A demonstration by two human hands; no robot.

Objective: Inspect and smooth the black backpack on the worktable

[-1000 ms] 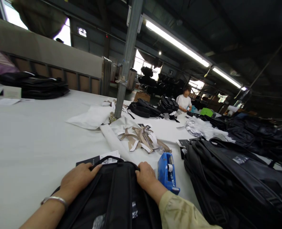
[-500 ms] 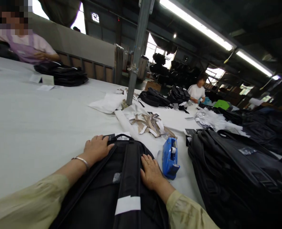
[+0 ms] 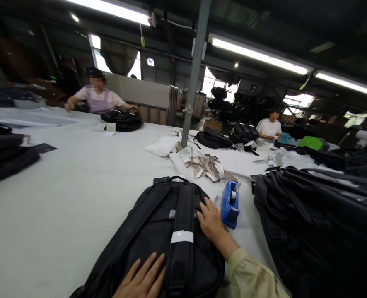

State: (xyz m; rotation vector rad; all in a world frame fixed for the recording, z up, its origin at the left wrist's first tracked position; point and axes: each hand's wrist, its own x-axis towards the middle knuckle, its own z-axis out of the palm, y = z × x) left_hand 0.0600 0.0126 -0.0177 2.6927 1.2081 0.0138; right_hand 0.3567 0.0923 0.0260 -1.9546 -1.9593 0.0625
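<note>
A black backpack point(image 3: 152, 236) lies on the white table before me, its shoulder straps facing up. White tape point(image 3: 182, 236) crosses the right strap point(image 3: 186, 207). My left hand point(image 3: 143, 279) rests flat on the lower part of the pack, fingers spread. Along its upper right edge lies my right hand point(image 3: 211, 219), fingers stretched out and touching the fabric. A blue tape dispenser point(image 3: 230, 205) stands just right of that hand. At the pack's top, a dark tag point(image 3: 161, 180) sticks out beside the carry handle point(image 3: 179, 179).
More black backpacks point(image 3: 320, 227) are piled at the right, and dark bags point(image 3: 9, 153) at the left. A metal post point(image 3: 196, 74) rises beyond a heap of paper strips point(image 3: 206, 166). Two people, one in a purple apron point(image 3: 98, 102), are across the table point(image 3: 87, 165).
My left hand has moved from the backpack's upper left edge down to its lower middle. My right hand stays at the right edge. The view has swung left.
</note>
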